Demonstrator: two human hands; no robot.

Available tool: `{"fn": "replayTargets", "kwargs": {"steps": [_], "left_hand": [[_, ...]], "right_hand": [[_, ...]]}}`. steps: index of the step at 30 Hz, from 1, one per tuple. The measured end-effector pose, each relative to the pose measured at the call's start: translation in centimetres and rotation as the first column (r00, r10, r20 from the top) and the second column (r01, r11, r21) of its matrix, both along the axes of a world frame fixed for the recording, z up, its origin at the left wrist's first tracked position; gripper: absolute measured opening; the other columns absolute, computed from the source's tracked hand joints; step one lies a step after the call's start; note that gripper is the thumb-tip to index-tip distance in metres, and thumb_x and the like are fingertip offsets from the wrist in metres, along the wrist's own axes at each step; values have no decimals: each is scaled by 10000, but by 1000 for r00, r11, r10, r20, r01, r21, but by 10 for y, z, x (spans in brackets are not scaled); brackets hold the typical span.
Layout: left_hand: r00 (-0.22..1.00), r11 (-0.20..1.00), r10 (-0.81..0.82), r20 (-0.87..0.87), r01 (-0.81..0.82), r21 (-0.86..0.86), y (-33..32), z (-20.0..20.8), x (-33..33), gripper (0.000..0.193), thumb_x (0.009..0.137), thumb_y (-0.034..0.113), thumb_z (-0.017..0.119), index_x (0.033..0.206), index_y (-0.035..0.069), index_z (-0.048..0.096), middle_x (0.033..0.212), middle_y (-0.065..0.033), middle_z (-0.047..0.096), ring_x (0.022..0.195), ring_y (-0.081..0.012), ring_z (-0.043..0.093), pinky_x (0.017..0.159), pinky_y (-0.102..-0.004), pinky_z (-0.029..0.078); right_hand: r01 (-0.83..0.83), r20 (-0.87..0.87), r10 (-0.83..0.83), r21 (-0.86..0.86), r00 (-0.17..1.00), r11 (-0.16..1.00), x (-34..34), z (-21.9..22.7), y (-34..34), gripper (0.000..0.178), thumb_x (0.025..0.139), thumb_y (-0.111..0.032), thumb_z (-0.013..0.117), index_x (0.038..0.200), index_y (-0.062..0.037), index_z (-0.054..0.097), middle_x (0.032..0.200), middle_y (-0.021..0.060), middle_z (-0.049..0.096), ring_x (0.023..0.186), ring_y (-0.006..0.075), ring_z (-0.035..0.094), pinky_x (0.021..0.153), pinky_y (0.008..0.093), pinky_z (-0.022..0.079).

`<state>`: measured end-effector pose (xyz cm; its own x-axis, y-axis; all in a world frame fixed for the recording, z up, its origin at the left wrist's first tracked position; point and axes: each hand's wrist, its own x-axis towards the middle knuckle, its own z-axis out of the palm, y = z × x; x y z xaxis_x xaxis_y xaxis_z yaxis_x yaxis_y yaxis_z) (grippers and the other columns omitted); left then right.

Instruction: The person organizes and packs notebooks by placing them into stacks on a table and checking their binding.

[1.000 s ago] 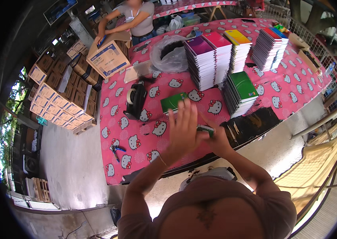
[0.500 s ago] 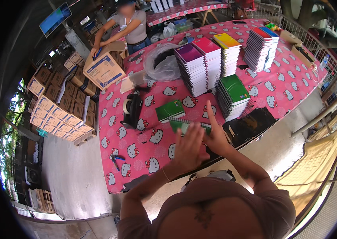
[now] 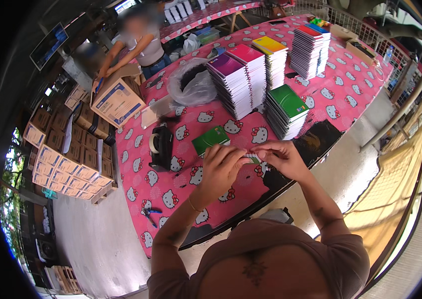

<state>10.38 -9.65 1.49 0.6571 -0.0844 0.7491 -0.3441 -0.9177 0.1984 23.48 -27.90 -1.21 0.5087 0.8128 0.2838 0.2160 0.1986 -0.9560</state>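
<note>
Small green paper notebook (image 3: pixel 254 158), mostly hidden, pinched between curled fingertips of left hand (image 3: pixel 221 162) and right hand (image 3: pixel 284 158); tbh could slip or crease from uneven pressure.

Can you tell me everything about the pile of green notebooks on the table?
The pile of green notebooks stands a bit unevenly. Its top cover is green, seemingly smooth card, with a small colourful mark near the right corner. Coil bindings show up the left side and white page edges on the right. It sits on the pink patterned tablecloth, just beyond the right hand, and no hand touches it.
</note>
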Motion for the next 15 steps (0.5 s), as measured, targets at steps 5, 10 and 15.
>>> {"fn": "replayTargets", "kwargs": {"steps": [5,10,15], "left_hand": [[995,995,-99,17,99,-4,6,4,0,224,794,147,779,981,52,703,895,-45,646,831,-233,564,742,-376,421],[981,981,-192,-32,192,-2,2,6,12,237,773,148,794,973,58,704,889,-41,638,828,-236,562,756,-384,427],[973,973,-230,4,230,16,-5,10,36,249,794,185,781,1003,86,689,907,-19,618,813,-213,561,740,-383,415]], "right_hand": [[62,101,-59,-26,993,998,-6,17,-6,112,893,2,679,993,34,717,864,54,714,779,79,645,721,242,535],[67,90,-63,-43,994,997,-4,29,-19,106,874,-7,691,970,16,729,846,64,721,754,76,650,707,242,543],[114,115,-101,-114,988,987,10,37,-35,70,880,-2,698,938,31,721,833,41,703,741,60,629,672,230,529]]}}
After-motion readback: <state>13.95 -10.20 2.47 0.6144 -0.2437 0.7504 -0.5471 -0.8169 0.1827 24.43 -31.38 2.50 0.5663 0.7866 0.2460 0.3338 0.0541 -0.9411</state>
